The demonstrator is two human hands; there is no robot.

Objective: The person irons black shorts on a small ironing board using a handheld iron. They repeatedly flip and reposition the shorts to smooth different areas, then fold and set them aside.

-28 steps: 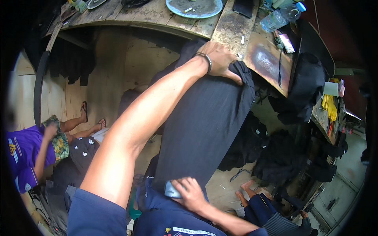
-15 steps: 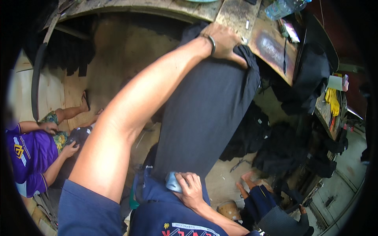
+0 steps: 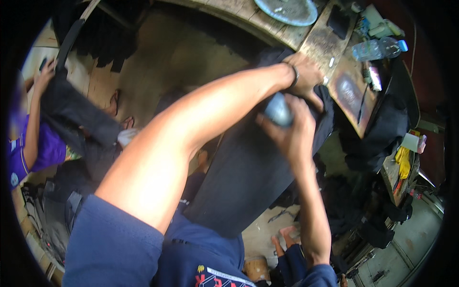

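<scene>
A long piece of black cloth [image 3: 248,167] stretches from my lap up to the wooden table. At its far end my left hand [image 3: 307,76] grips the bunched fabric beside the table edge, the thumb lying over the cloth. Just nearer, my right hand [image 3: 297,125] holds a smooth, rounded blue-grey object [image 3: 278,110] over the upper part of the cloth. The exact kind of this object cannot be made out. Its underside is hidden, so I cannot tell whether it touches the fabric.
On the table stand a blue-rimmed round tray [image 3: 306,18], a dark phone [image 3: 338,22] and a plastic bottle [image 3: 380,49]. A scorched board [image 3: 348,93] lies at the near edge. Left, a person in purple [image 3: 50,138] handles dark cloth. Black garments [image 3: 382,129] hang at right.
My right hand has carried the blue-grey object from my lap up to the cloth's far end. My left hand keeps its hold. The person at left has raised a dark garment.
</scene>
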